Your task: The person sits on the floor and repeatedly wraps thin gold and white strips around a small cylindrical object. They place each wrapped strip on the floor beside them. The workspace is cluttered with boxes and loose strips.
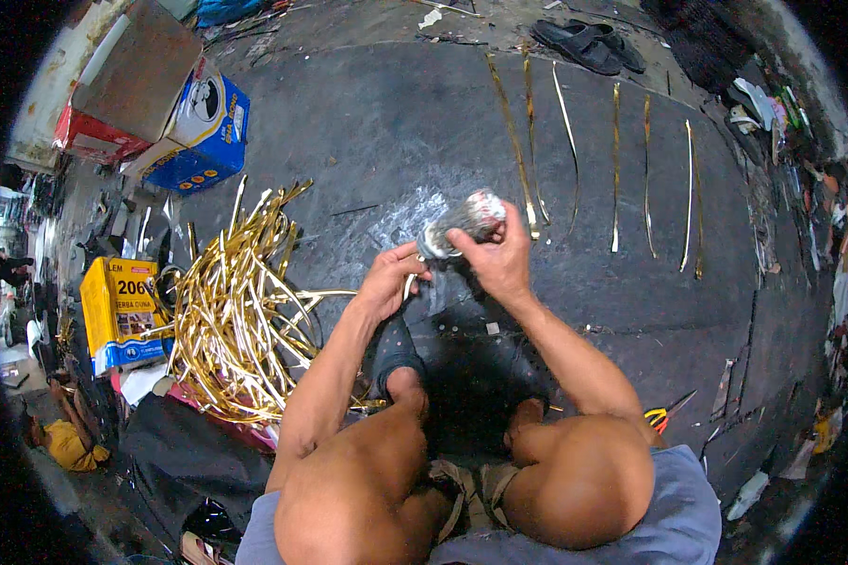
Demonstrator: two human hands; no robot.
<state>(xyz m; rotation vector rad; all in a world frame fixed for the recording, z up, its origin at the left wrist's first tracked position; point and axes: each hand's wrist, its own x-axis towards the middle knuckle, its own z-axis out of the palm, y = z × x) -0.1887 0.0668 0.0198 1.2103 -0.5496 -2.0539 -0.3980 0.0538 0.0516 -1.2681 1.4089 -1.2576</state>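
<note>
My right hand [501,259] is closed round a small, whitish, smeared container [469,222], tilted with one end toward my left hand. Just beside that end, my left hand [386,281] has its fingers pinched together on a thin pale strip [409,286], only a short piece of which shows. Left of my forearm lies a tangled heap of shiny gold strips [240,311]. Farther off to the right, several separate strips [616,169] lie spaced out in a row on the dark mat [367,122]. A whitish smear [410,221] marks the mat beyond my hands.
A blue and white carton [198,132] stands at the far left, a yellow and blue can [122,311] nearer. Scissors with yellow and red handles [664,416] lie by my right knee. Black sandals [589,45] rest at the far edge. Another person [71,443] is at the left.
</note>
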